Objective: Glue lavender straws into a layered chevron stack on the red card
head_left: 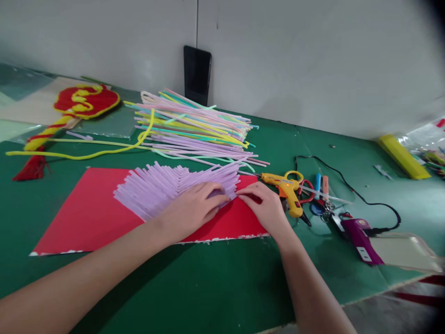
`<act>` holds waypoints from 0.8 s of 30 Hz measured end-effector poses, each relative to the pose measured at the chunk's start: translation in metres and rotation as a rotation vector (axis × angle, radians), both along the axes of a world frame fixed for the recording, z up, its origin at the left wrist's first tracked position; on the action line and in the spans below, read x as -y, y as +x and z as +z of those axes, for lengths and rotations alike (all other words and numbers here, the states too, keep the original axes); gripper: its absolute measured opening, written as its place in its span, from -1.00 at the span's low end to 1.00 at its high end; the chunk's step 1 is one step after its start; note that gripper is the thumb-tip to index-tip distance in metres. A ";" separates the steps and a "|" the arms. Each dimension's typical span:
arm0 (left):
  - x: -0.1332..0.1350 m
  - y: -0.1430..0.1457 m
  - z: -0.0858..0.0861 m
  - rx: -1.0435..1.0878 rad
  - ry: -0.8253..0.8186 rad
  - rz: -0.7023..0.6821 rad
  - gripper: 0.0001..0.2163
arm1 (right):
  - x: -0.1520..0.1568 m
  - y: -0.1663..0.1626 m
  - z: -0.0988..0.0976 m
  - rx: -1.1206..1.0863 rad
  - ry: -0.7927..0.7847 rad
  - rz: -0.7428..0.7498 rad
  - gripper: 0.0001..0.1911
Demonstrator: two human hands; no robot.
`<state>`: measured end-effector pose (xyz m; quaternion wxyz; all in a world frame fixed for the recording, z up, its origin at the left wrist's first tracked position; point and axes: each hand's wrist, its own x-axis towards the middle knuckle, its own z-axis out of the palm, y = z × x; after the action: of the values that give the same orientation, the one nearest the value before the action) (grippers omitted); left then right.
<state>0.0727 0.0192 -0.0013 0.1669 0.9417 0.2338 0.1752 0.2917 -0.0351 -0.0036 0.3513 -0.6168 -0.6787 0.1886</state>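
Note:
A red sheet of card [90, 215] lies on the green table [215, 278]. Rows of lilac pipe cleaner pieces [160, 185] are laid on it in a chevron pattern. My left hand [193, 208] rests flat on the lilac pieces, fingers stretched out and pressing down near their right end. My right hand [264, 204] lies beside it on the card's right part, fingertips touching the end of the lilac pieces. Neither hand holds anything.
A pile of pastel pipe cleaners [194, 127] lies behind the card. A yellow glue gun [287, 190], scissors [302, 183], keys and a purple object [361, 236] with a black cable sit to the right. A red and yellow ornament [83, 102] lies far left; a dark phone [197, 74] leans against the wall.

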 end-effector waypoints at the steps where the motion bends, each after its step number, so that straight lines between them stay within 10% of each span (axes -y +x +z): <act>1: 0.000 0.000 0.000 0.000 -0.005 0.000 -0.72 | 0.000 0.000 0.000 0.001 0.002 0.001 -0.86; 24: 0.000 -0.001 -0.001 0.003 -0.026 -0.005 -0.78 | 0.000 -0.001 0.003 0.011 0.007 -0.004 -0.87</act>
<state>0.0720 0.0195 -0.0025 0.1797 0.9397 0.2336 0.1732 0.2906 -0.0351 -0.0005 0.3498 -0.6180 -0.6801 0.1821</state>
